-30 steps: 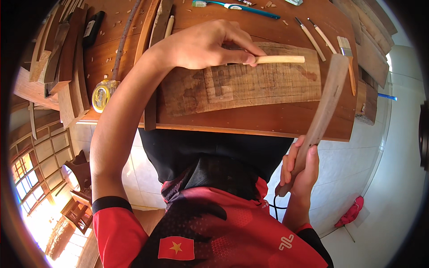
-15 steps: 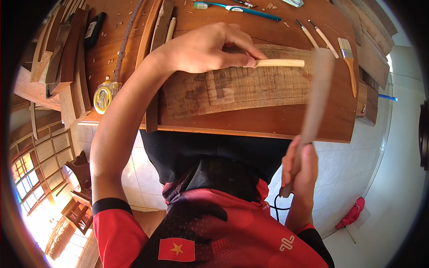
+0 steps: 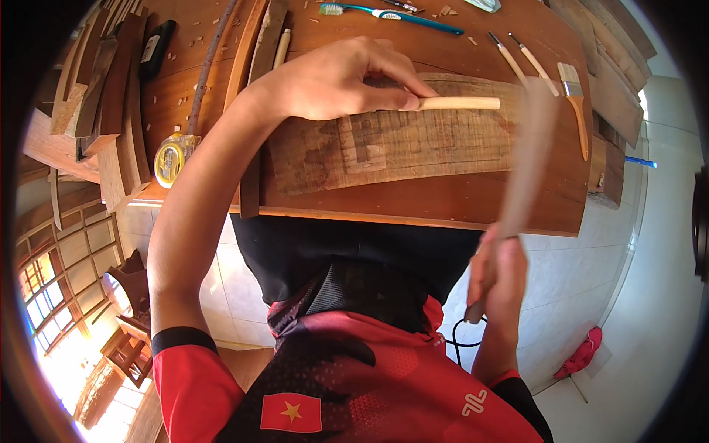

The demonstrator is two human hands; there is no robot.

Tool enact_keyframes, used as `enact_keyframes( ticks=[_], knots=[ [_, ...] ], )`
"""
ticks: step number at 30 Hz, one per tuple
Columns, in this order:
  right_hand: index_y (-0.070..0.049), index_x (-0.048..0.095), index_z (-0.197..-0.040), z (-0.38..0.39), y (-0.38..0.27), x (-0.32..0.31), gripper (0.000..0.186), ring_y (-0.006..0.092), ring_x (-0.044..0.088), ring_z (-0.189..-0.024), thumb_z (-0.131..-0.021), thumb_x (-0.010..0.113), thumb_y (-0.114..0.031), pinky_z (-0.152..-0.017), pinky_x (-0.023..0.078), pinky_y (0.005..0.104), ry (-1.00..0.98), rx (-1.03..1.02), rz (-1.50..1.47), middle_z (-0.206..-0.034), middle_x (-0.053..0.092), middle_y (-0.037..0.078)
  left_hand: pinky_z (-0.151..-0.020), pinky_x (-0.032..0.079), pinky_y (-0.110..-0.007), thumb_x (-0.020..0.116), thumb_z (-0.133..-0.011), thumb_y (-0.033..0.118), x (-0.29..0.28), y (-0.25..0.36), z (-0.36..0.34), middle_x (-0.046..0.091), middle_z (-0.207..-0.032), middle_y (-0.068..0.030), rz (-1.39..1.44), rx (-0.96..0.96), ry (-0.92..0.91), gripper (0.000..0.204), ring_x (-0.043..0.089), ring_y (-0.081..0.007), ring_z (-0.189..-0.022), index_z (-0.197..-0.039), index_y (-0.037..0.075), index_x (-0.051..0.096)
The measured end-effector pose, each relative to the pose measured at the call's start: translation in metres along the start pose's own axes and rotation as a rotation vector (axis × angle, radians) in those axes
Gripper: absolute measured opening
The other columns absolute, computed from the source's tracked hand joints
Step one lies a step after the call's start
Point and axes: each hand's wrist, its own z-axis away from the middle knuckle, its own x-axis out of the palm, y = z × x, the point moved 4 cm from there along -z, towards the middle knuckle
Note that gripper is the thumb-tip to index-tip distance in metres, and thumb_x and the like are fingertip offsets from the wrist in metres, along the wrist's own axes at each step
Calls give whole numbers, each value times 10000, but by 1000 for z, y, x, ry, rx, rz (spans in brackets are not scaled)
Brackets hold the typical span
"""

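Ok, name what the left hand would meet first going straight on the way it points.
Going rightward behind its pale wooden handle, the left hand would probably meet the brown wooden stick held in the right hand; one view leaves their heights unclear.

One left hand point(image 3: 347, 83) and one right hand point(image 3: 502, 269) show. There are two pale rods point(image 3: 461, 103), one held, one lying; one blurred wooden stick point(image 3: 520, 177); one broad board point(image 3: 384, 151); one toothbrush point(image 3: 399, 15); one flat paintbrush point(image 3: 577, 111); one tape measure point(image 3: 170, 164); two slim pale-handled tools point(image 3: 541, 72). Wood chips point(image 3: 445, 10) are too many to count.
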Motion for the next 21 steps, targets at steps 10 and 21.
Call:
enact_keyframes(
  ticks=[10,21],
  knots=[
    [-20,491,-1097,1,-2,5,385,96,425,-380,-1102,336,-373,-357,363,246,-7,28,-62,-600,477,44,-979,498,-372,723,-936,155,-2,2,2,763,-1040,-100,27,-38,-12,257,668,-225,-1014,-1159,33,762],
    [-27,493,-1146,-1,-5,6,372,93,436,-389,-1104,336,-362,-364,352,238,-14,18,-28,-619,504,48,-993,491,-371,733,-918,187,-4,2,2,757,-1037,-95,-29,-92,11,255,672,-226,-1024,-1122,41,776]
  ],
)
